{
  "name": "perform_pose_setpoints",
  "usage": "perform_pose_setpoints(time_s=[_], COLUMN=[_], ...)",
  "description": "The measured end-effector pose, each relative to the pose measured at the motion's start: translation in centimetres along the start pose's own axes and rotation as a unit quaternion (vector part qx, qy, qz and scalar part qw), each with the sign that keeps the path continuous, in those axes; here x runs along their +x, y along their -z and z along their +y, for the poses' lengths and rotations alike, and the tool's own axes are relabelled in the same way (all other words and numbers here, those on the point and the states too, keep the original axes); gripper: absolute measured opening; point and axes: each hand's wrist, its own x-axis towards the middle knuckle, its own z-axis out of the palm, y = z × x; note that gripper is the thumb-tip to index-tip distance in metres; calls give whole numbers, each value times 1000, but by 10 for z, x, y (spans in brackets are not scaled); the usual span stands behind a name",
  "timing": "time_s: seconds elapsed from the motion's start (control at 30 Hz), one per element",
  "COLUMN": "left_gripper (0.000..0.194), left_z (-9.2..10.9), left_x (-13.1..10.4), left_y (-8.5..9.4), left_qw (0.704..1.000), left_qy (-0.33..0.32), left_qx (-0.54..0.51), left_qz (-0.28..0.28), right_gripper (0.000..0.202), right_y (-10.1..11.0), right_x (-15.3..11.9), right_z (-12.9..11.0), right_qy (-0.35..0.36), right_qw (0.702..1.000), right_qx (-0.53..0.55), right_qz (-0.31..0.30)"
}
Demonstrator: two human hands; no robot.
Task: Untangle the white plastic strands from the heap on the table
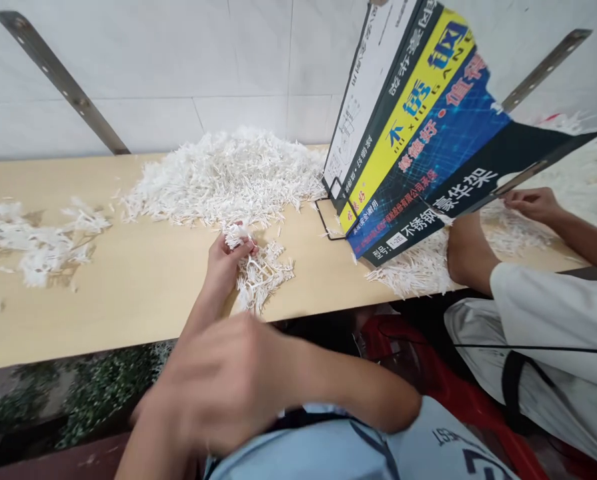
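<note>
My left hand (221,263) is over the wooden board, its fingers closed on a small bunch of white thin-branched pieces (237,235). Beside those fingers, a looser clump of the same white sprigs (263,275) lies on the board. My right hand (228,380) is smeared by motion in front of my left forearm, close to the camera. Its fingers cannot be made out, nor whether anything is in them.
A large heap of white pieces (228,175) lies against the tiled wall; a smaller pile (33,240) is at left. A printed cardboard panel (408,147) stands on the board (143,293). Beyond it, a co-worker's hand (535,202) is by more white pieces.
</note>
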Motion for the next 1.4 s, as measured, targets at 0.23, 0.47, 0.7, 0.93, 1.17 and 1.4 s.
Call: perform_pose_setpoints(time_s=[0.23, 0.47, 0.7, 0.93, 1.17, 1.4], left_gripper=[62, 62, 32, 32, 35, 13], left_z=[-1, -2, 3, 2, 4, -2], left_x=[1, 0, 0, 2, 1, 3], left_y=[-1, 5, 3, 2, 3, 3], left_qw=[1000, 998, 1000, 997, 998, 994], left_qy=[-8, 14, 10, 20, 10, -8], left_qx=[22, 2, -4, 29, 42, -19], left_qz=[-19, -65, 17, 62, 46, 105], right_gripper=[13, 11, 12, 26, 21, 31], right_y=[24, 18, 53, 39, 11, 18], right_x=[20, 35, 51, 59, 48, 51], right_z=[116, 149, 175, 181, 164, 178], right_qy=[-257, -336, -301, -151, -169, -317], right_qw=[947, 891, 919, 972, 970, 848], right_qx=[9, 278, 229, 43, 63, 364], right_qz=[191, 126, 111, 177, 165, 220])
